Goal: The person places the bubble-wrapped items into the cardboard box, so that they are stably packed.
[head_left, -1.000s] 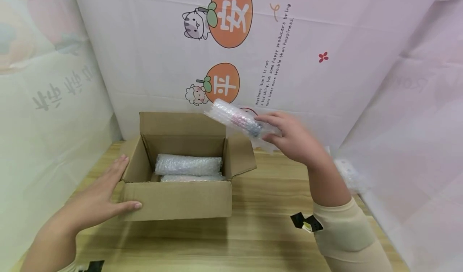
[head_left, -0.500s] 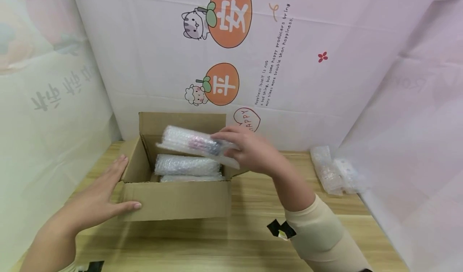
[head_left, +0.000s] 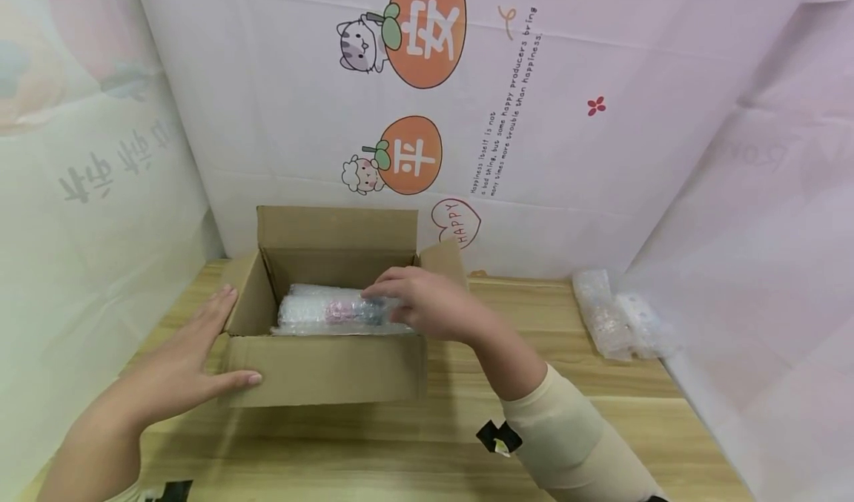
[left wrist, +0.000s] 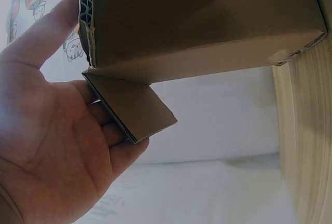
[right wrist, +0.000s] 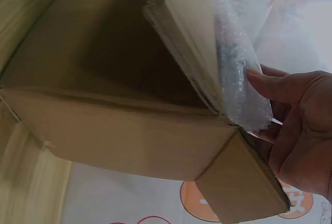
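Observation:
A cardboard box [head_left: 327,372] stands on the table with its flaps folded outward. My left hand [head_left: 180,365] steadies its left front corner, fingers straight along the left side and thumb on the front. The left wrist view shows those fingers behind a flap [left wrist: 129,105]. Over the box opening, my right hand [head_left: 427,302] pinches one end of a clear bubble-wrapped package [head_left: 340,311] with pink and blue inside. In the right wrist view the thumb presses the bubble wrap [right wrist: 236,73] beside a flap. Another wrapped roll [head_left: 320,289] shows behind it, mostly hidden.
Two small bubble-wrapped packs [head_left: 600,313] lie at the back right of the wooden table [head_left: 467,450], against the side wall. White printed cloth [head_left: 567,153] encloses the table at the back and both sides.
My right hand has carried the bubble-wrapped package leftward and down, from above the right flap to inside the box opening, over the other rolls. My left hand has stayed at the box corner.

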The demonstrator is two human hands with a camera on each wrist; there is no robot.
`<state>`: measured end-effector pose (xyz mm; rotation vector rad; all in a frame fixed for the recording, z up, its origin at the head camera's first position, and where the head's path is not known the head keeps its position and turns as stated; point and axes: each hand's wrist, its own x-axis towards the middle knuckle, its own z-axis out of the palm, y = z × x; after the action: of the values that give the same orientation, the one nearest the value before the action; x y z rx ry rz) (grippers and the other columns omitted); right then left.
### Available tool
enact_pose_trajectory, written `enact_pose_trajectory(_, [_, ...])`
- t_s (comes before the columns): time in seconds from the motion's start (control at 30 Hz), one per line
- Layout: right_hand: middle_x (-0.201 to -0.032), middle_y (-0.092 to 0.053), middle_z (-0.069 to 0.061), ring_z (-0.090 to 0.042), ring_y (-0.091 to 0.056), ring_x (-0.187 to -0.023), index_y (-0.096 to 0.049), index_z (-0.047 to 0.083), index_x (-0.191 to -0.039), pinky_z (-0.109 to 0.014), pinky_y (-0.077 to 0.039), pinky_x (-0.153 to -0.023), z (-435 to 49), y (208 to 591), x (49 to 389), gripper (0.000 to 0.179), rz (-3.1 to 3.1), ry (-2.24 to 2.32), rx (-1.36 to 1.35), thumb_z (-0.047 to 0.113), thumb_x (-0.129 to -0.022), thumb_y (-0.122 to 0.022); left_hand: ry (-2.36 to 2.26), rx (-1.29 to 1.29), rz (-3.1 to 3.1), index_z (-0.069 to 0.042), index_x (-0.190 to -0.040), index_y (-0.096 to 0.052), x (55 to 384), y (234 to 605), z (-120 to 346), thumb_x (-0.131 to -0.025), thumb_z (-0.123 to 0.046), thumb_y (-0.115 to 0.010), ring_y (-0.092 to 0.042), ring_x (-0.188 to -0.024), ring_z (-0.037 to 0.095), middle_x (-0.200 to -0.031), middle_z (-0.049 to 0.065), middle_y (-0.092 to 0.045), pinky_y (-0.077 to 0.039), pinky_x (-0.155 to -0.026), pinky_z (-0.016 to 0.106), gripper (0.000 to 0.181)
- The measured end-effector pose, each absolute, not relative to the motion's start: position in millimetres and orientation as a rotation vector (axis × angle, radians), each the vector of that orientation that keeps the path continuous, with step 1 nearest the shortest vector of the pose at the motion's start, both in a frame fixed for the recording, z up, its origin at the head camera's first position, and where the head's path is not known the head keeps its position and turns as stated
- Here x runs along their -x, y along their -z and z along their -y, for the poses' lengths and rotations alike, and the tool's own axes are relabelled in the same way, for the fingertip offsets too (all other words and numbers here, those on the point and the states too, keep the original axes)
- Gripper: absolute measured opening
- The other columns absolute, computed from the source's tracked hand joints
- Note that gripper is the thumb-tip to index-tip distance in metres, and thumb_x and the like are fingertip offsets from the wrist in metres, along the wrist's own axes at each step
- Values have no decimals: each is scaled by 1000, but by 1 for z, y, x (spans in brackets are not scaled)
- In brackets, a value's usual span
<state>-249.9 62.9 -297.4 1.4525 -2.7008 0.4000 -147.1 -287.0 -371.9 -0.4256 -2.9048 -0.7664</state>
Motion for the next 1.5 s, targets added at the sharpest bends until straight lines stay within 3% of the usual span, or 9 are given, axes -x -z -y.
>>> enact_pose_trajectory(0.7, [-131,-59,8,-10,-54,-123,-62,24,-134,-33,-48,-100,-55,308,255,44,2740,-359,-1442,7,-93,-65,732,414,2920,-22,-158,9,149,370,288,-80,-61,-71,-2,-150,42,-166,9,8,-20,-108,73,119])
enact_pose_trajectory(0.97, [-141,-54,4,-15,-47,-133,-58,19,-138,-36,-42,-110,-56,308,254,45,2801,-384,-1419,9,-94,-65,737,422,2919,-21,-158,9,150,369,288,-81,-60,-72,-1,-150,42,-165,10,8,-19,-108,73,119])
enact_pose_trajectory(1.5, [-151,-43,2,-21,-38,-140,-41,26,-150,-45,-34,-116,-90,306,256,57,2563,-695,-1168,38,-98,-60,758,426,2902,-22,-159,8,147,370,287,-81,-59,-72,-3,-150,43,-166,9,7,-19,-107,74,118])
